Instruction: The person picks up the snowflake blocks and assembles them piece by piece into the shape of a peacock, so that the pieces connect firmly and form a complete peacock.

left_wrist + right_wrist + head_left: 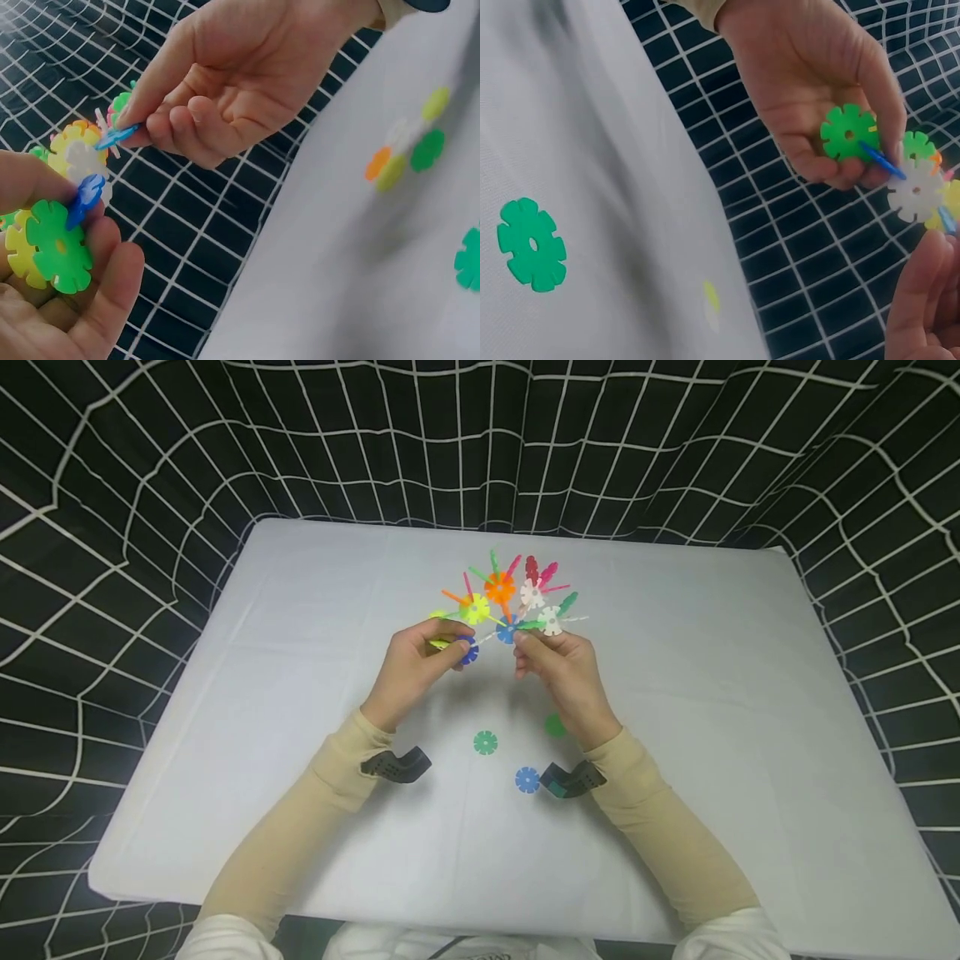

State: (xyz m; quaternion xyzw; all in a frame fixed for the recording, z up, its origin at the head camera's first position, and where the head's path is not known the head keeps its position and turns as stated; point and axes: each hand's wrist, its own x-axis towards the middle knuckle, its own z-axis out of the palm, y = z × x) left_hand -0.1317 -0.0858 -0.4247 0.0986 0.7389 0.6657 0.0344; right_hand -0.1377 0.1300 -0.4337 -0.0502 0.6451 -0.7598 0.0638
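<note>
Well between the table edges, left fingers pinch a navy disc, right fingers a blue disc.

this looks like a screened-off booth or staged recording area, though what kind of building holds it cannot be told. a black drape patterned with a white grid fills the upper left, top and upper right of the frame, its lines bending with the folds and closing round the far edge and both sides of a broad surface. that surface wears a plain white covering, pale and smooth, with rounded corners. dark wrist mounts at the lower centre add to the recording-setup look. both wrist views show the same gridded drape beyond the white edge.
</note>
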